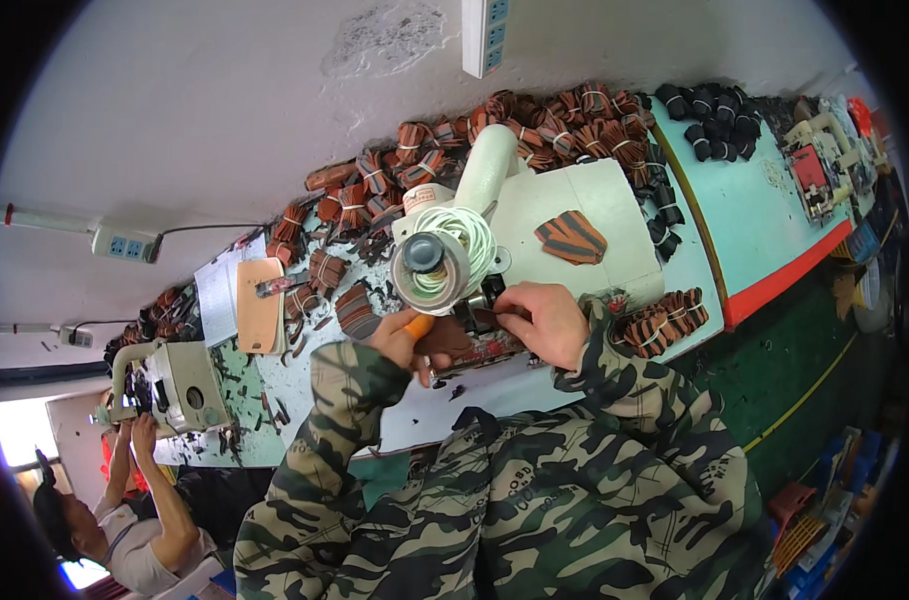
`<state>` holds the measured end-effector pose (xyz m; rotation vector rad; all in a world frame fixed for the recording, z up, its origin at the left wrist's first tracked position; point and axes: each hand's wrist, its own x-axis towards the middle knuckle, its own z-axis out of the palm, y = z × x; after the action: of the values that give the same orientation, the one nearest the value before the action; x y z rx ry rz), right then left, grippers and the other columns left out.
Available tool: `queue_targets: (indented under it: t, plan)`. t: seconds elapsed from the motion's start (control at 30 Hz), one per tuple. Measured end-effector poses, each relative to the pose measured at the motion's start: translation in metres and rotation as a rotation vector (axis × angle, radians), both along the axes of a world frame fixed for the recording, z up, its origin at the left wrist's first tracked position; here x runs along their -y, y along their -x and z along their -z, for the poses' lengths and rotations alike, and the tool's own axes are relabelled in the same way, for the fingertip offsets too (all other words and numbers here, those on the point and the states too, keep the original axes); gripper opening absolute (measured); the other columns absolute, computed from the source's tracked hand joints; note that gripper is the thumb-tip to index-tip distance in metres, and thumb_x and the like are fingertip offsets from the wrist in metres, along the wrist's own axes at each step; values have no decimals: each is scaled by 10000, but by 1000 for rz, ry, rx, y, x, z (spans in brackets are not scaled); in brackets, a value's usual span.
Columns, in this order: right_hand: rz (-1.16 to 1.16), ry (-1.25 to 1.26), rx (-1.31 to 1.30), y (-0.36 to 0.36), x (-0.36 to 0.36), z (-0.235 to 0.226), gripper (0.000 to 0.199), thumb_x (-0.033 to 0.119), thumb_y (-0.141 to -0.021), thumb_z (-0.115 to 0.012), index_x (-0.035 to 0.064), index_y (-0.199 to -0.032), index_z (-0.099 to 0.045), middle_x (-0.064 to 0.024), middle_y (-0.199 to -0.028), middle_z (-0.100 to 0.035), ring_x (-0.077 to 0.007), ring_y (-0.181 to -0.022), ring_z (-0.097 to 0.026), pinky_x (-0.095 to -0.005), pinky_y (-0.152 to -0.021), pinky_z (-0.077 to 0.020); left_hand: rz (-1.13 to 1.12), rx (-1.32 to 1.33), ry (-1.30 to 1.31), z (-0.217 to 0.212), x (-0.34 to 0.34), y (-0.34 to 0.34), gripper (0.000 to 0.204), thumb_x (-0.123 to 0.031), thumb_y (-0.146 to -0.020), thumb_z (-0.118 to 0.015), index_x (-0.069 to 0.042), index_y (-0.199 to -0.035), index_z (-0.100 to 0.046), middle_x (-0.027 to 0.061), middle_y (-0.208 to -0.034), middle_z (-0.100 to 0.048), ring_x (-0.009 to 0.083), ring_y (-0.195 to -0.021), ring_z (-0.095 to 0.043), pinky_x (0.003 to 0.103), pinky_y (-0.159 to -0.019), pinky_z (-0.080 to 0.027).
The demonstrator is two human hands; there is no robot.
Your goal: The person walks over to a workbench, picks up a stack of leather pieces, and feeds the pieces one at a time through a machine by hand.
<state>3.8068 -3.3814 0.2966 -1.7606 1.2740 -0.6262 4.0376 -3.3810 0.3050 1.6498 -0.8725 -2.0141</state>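
Note:
My left hand (407, 345), with an orange sleeve (420, 326) over one finger and a ring on another, is closed on a brown leather-like piece (449, 338) low at the front of a cream bench machine (487, 172). My right hand (547, 322) is closed too, its thumb and forefinger pinching the same brown material by the machine's dark metal head. Just above the hands, a bundle of pale rubber bands (465, 238) hangs around the machine's post. Part of the piece is hidden by my fingers and the machine.
A fanned stack of brown and grey pieces (572, 238) lies on the machine's flat top. Banded brown bundles (555, 130) line the wall, black bundles (713, 118) farther right. At left are a clipboard (261, 306) and a co-worker (125, 535) at another machine (187, 388).

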Motion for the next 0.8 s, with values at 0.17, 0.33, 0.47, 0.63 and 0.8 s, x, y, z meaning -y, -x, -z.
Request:
queue_targets:
  t: [0.17, 0.33, 0.47, 0.63, 0.8]
  plan:
    - [-27, 151, -168, -17, -4, 6, 172, 83, -775, -624, 59, -944, -620, -131, -813, -609, -329, -742, -603, -391, -672, -479, 85, 31, -56, -7, 5, -2, 315, -249, -977, -399, 1, -1031, -583, 162, -708, -661, 204, -404, -589, 244, -280, -344]
    - [-29, 116, -100, -4, -4, 7, 152, 97, -784, -616, 51, -930, -620, -119, -820, -612, -331, -763, -607, -398, -682, -486, -162, -16, -39, 8, -2, 10, 322, -271, -973, -409, -4, -1035, -579, 169, -712, -662, 220, -410, -595, 253, -277, -314]
    - [-49, 166, -160, -19, -7, 1, 199, 116, -788, -625, 47, -973, -607, -123, -840, -614, -342, -773, -605, -403, -685, -487, 47, -26, -48, 7, -2, -4, 319, -255, -974, -389, 1, -1068, -555, 177, -721, -666, 224, -400, -589, 249, -277, -305]
    - [-39, 127, -121, -9, -6, 6, 212, 113, -791, -625, 58, -994, -597, -142, -868, -614, -361, -785, -600, -422, -679, -481, -132, 78, 157, 6, -11, 2, 302, -235, -972, -406, 26, -1041, -542, 160, -692, -652, 232, -408, -595, 260, -288, -365]
    - [-36, 96, -189, -16, -5, -1, 232, 111, -786, -628, 54, -1009, -594, -151, -878, -618, -366, -793, -599, -424, -687, -479, 17, -90, -131, 10, -2, 3, 294, -237, -975, -411, 16, -1052, -540, 168, -725, -659, 233, -432, -610, 250, -305, -401]
